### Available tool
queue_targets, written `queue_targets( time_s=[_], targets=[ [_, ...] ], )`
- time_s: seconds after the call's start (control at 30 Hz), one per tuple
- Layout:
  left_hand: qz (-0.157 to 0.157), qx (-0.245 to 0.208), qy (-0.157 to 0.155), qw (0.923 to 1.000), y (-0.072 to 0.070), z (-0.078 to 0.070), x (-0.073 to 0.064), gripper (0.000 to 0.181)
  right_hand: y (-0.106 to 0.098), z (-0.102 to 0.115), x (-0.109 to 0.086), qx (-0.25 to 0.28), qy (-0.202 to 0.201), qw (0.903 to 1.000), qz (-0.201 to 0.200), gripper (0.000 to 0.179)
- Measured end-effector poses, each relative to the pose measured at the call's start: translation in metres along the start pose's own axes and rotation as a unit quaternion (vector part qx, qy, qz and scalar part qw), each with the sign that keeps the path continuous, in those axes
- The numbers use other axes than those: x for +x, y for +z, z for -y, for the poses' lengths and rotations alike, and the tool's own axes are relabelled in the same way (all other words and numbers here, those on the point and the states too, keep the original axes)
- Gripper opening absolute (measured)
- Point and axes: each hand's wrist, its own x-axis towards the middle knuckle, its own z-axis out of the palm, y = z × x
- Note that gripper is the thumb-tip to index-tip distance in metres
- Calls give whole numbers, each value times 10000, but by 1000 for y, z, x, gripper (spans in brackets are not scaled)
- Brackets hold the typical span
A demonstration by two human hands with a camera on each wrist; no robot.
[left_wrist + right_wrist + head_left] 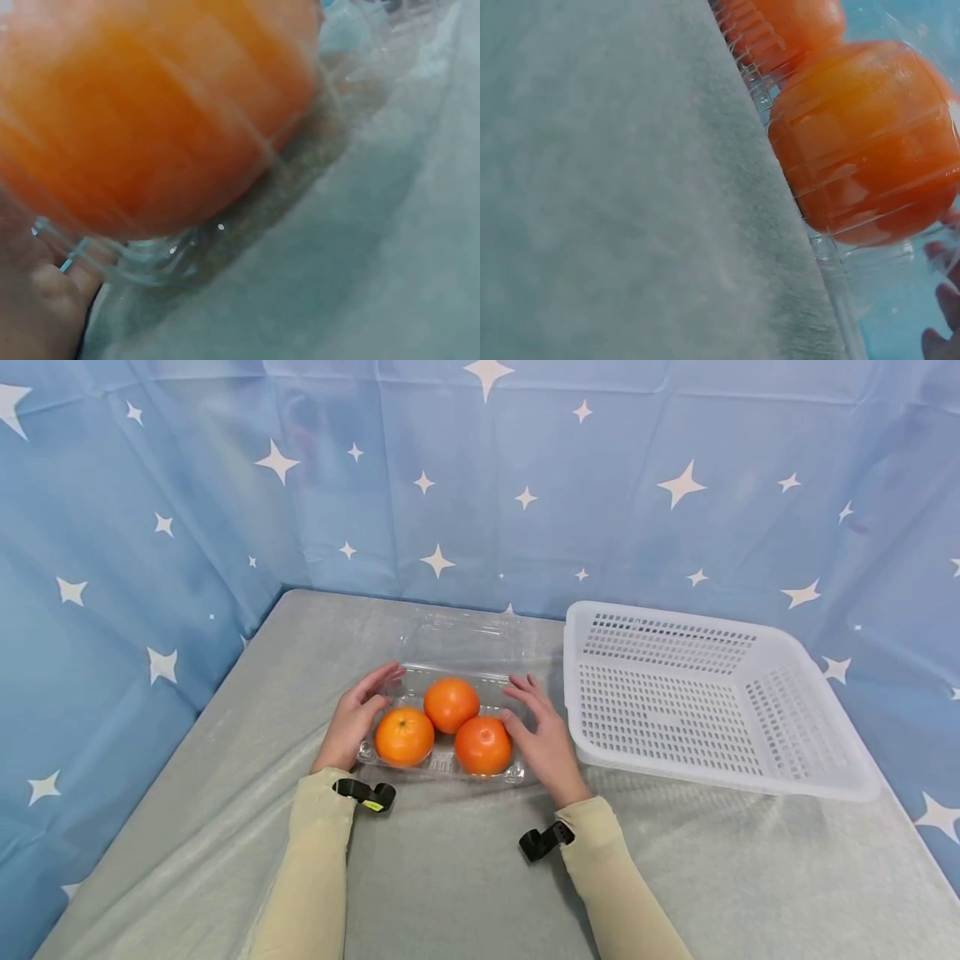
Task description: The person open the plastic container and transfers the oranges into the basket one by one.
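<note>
Three oranges sit together in a clear plastic clamshell box (444,763) on the table; its lid (465,641) lies folded back, away from me. One orange (405,737) is at the left, one (451,704) at the back middle and one (483,745) at the right. My left hand (351,724) rests at the box's left end, fingers extended along its side and the thumb near the rim. At the opposite end, my right hand (547,742) has its fingers spread beside the wall. Close-up, an orange (866,142) shows through the clear wall in the right wrist view.
A white perforated plastic basket (851,768) stands to the right of the box. Grey cloth (450,877) covers the table, wrinkled at the left. Behind and beside it hangs a blue curtain (480,518) with white stars.
</note>
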Motion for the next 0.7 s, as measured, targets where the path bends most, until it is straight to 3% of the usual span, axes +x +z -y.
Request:
queue_targets(
  time_s=[0.23,0.4,0.53,0.7],
  targets=[
    [-7,-190,66,9998,2,-15,-6,49,0,11,-1,-722,-478,9962,-8,27],
    [-13,-204,119,9997,4,-25,-11,50,1,18,-3,-1120,-594,9916,250,30],
    [-64,-174,123,9998,4,-23,-10,50,0,22,-4,-1279,-728,9873,593,30],
    [-165,-103,39,9998,2,-8,-3,49,-2,24,-4,-1397,-809,9832,854,30]
  ],
)
